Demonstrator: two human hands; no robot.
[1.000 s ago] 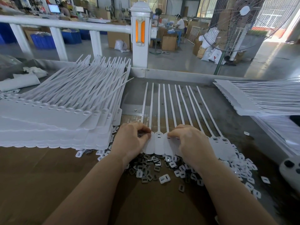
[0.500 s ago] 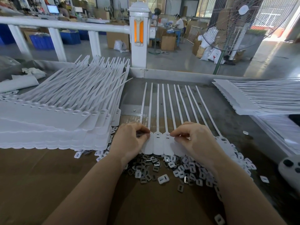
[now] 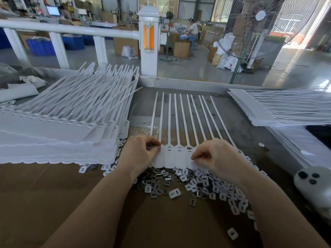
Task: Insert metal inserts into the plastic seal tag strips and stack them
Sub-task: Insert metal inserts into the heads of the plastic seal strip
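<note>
Seal tag strip [image 3: 172, 154], left hand [image 3: 141, 154] pinching, right hand [image 3: 217, 156] pinching

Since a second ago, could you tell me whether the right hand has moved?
Yes, the right hand has slid slightly right along the strip, uncovering one more tag head.

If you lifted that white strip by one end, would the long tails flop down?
Probably. The strip has long thin tails that likely droop, as those on the left stack bend unevenly. It looks light. Its joined flat tags may stay stiffer.
</note>
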